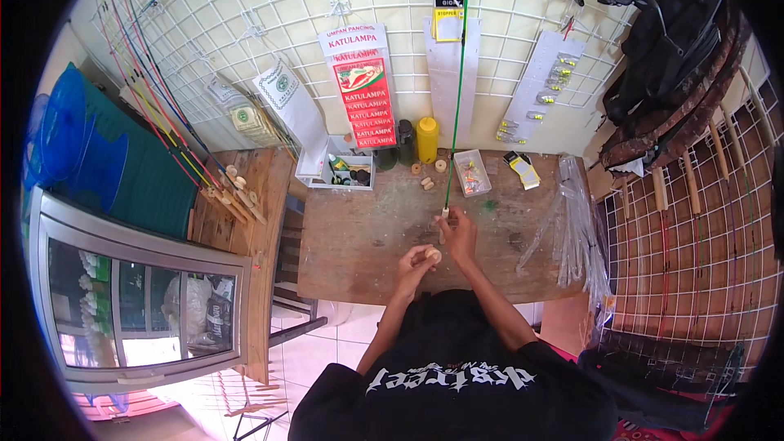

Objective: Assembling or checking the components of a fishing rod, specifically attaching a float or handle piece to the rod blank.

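A long thin green rod (457,106) runs from the top of the view down to the wooden table (359,229). My right hand (459,233) grips the rod's lower end, where a pale butt piece sits. My left hand (418,263) is closed around a small round wooden piece (433,256), held just below and left of the right hand. Both hands hover over the table's near middle.
Small wooden rings (428,175), a yellow bottle (427,140), a dark bottle (406,142), a white tray (336,171) and a clear box (472,172) stand at the back. Clear plastic sleeves (572,229) lie right. Rods (171,131) lean left. A glass-fronted cabinet (139,302) stands lower left.
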A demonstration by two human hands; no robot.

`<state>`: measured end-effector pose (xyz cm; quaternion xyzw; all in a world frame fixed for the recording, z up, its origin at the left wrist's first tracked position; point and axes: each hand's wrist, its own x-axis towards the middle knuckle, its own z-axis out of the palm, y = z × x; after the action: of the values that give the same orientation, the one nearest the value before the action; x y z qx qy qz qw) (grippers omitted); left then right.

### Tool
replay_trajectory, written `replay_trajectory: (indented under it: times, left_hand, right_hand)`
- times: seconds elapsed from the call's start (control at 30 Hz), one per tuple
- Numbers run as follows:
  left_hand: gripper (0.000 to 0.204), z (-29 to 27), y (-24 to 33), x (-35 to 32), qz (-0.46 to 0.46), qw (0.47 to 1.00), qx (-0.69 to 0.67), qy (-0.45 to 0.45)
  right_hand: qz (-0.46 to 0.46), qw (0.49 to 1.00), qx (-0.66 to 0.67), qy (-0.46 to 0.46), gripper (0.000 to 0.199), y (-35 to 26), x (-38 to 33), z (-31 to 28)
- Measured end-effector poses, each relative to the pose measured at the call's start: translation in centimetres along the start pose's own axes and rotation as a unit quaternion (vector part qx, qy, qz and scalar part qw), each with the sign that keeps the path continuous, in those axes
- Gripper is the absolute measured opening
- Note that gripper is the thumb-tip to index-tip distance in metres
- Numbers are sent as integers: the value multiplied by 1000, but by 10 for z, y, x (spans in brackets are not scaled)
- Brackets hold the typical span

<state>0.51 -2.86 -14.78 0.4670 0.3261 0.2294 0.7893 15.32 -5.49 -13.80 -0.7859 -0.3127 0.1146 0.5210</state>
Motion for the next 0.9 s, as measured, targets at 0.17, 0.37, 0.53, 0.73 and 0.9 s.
replay_trajectory:
  times: [0.17,0.37,0.53,0.73,0.9]
  left_hand:
    - [36,-8,-22,10,-36,999,18,-12]
    - [35,-6,-21,8,-70,996,50,-7]
    - [37,-2,-19,5,-80,995,56,-32]
    - [36,-8,-34,12,-87,992,91,-28]
    - [34,-5,-26,15,-100,989,113,1]
  right_hand:
    - [4,1000,-2,-6,21,0,4,-1]
    - [-8,997,32,-75,22,5,4,-5]
    - [-7,987,109,-121,25,12,2,0]
    - [38,987,12,-159,32,-3,6,-5]
    - [-14,988,84,-127,43,9,-7,-10]
